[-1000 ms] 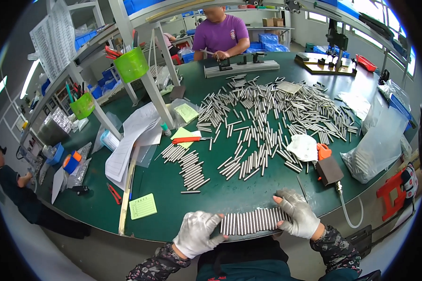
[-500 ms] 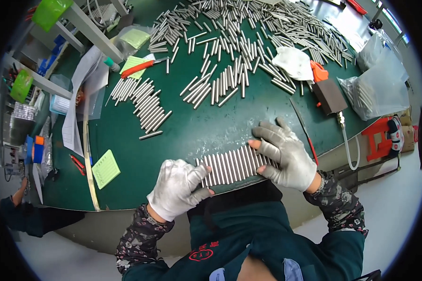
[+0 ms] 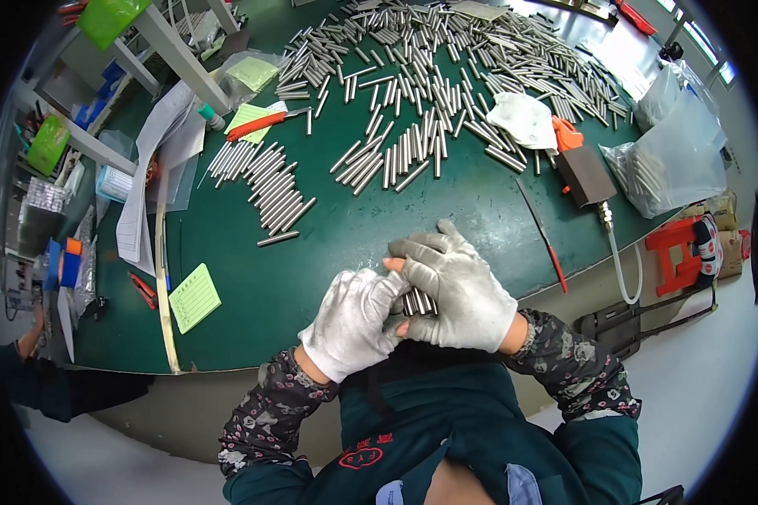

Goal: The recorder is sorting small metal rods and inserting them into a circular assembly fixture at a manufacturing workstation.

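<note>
Between my two hands, at the near edge of the green table, is a tight bundle of short steel pins (image 3: pixel 419 303). My left hand (image 3: pixel 354 318), in a white glove, is closed against the bundle's left end with its fingers curled. My right hand (image 3: pixel 459 290), gloved with bare thumb and index tips, wraps over the other side of the bundle. Most of the bundle is hidden under the gloves; only several pin ends show between the hands. Left of centre lies a neat slanting row of similar pins (image 3: pixel 280 200).
A large heap of loose steel pins (image 3: pixel 413 59) covers the far table. To the right are a slim red-handled tool (image 3: pixel 552 252), a dark box with a hose (image 3: pixel 587 175), a white cloth (image 3: pixel 524 120) and clear bags (image 3: pixel 674 160). An orange knife (image 3: pixel 257 126) and yellow notepad (image 3: pixel 195 299) lie left.
My hands have come together, my right moving left and my left slightly right. The long flat row of pins between them is now squeezed into a compact bundle, mostly covered.
</note>
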Demonstrator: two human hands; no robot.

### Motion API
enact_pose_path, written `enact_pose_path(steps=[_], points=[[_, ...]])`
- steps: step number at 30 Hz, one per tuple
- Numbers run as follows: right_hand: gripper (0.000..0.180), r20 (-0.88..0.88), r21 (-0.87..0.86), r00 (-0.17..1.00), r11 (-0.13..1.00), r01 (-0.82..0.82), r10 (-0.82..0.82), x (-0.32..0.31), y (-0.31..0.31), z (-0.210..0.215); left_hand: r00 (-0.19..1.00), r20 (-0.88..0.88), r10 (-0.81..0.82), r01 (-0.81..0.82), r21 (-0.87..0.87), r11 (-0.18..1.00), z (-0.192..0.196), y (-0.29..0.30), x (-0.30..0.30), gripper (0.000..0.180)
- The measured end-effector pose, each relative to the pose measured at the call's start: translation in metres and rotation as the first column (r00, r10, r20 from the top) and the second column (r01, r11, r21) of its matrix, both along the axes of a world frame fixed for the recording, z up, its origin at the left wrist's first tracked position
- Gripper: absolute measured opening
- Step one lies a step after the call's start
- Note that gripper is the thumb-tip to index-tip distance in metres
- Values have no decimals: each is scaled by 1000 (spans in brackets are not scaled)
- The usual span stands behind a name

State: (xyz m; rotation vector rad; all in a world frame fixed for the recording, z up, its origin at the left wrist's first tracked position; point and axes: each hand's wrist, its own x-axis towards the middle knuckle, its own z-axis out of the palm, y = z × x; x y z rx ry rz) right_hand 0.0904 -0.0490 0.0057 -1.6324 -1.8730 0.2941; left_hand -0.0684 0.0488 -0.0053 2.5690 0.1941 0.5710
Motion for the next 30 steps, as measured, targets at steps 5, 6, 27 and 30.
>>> enact_pose_path(steps=[5,6,27,30], points=[[48,151,-3,987,999,-51,51,2,9,-3,999,29,29,-24,-168,985,4,0,-19,29],[48,150,4,987,999,-50,49,2,9,-2,990,83,110,-100,-120,988,4,-3,-24,27],[49,100,34,994,998,-47,44,-19,-35,-1,954,219,205,296,-574,-763,-57,-78,7,58],[53,105,56,994,998,-40,34,-19,-38,-2,929,275,246,357,-500,-789,-57,-77,9,51]])
